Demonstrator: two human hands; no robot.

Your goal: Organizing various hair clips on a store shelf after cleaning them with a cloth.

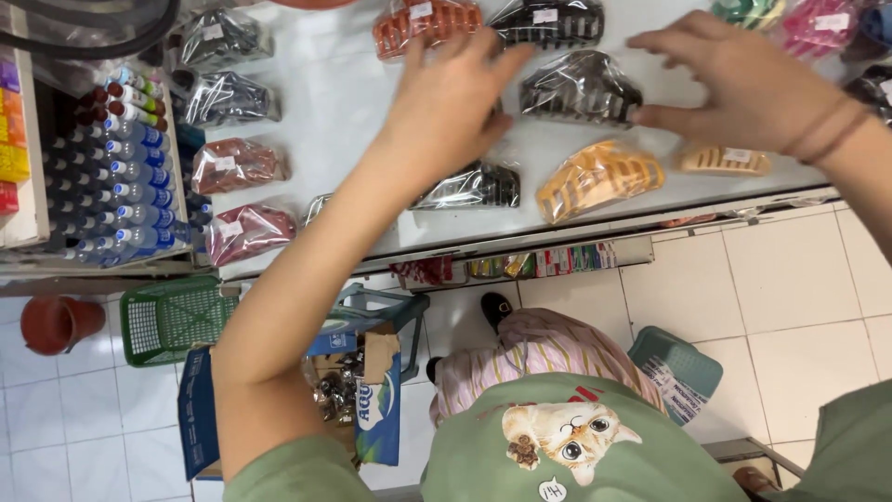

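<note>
**Desk:** What is seen nearest the camera?

**Caption:** A green shirt [483,465] printed with a cat is seen at the bottom. Past it, on the tiled floor, an open cardboard box [372,349] of small packets is flanked by a green basket [172,316] and a teal basket [674,367].

**Desk:** And on the white shelf [353,102]?

**Caption:** Hair claws sealed in clear film are laid out in rows. Near the front edge an orange-yellow claw [599,177] is set beside a small tan claw [723,160]. A dark claw [474,186] is partly covered by the left forearm.

**Desk:** How are the hands held?

**Caption:** The left hand [451,102] is spread flat over the shelf, fingers straight and released, with nothing gripped. Whether the surface is touched cannot be told. The right hand [734,79] is arched, its fingers loosely curled and unclenched. Its thumb tip is brought to the right end of a black claw [581,88], but nothing is enclosed.

**Desk:** Which step is judged to be in hand?

**Caption:** The packets are judged to be mid-arrangement, with the black claw lying in the middle row as the piece being attended to. For it to be shifted, thumb and fingers would have to be closed across the slippery film. Care would be needed that the neighbouring packets are not pushed out of line.

**Desk:** Farther back?

**Caption:** An orange-red claw [427,23] and a second black claw [548,23] are lined along the far edge, just past the left fingertips. Capped bottles [121,177] are racked at the left.
</note>
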